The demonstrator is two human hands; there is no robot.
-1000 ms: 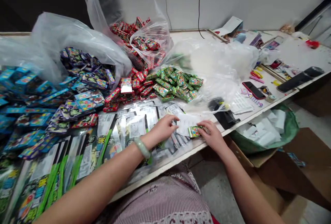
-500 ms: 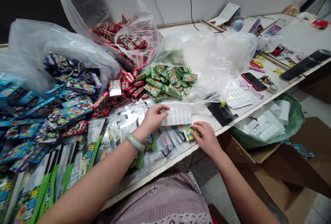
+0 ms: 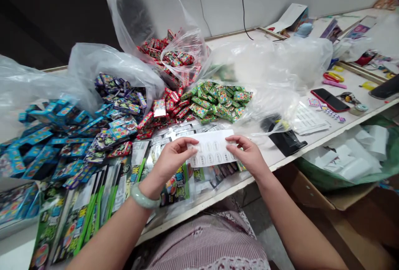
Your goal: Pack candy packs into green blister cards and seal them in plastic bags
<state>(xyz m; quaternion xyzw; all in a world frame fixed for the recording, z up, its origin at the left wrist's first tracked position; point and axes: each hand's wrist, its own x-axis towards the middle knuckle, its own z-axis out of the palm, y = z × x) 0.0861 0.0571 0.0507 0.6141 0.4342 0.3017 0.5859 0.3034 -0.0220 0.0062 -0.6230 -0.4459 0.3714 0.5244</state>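
Note:
A white sheet of round printed stickers (image 3: pixel 213 150) is stretched between my two hands just above the table's front edge. My left hand (image 3: pixel 177 153), with a pale green bangle on the wrist, pinches the sheet's left end. At its right end, my right hand (image 3: pixel 247 152) grips the sheet between thumb and fingers. Underneath lie printed plastic packets (image 3: pixel 181 184) with black and green designs. A bit of a small green packet (image 3: pixel 240 166) shows beside my right hand, mostly hidden.
Small boxes lie heaped by colour: blue (image 3: pixel 40 149), purple (image 3: pixel 124 95), red (image 3: pixel 171 105) and green (image 3: pixel 218 100), partly in clear bags (image 3: pixel 118 66). To the right are a black tape dispenser (image 3: pixel 285 139), a phone (image 3: pixel 329 100) and a green sack (image 3: pixel 324 182) of white scraps.
My right hand has left the small green packet and taken the sheet's right end. The sheet is now lifted and tilted towards me. The view has swung left.

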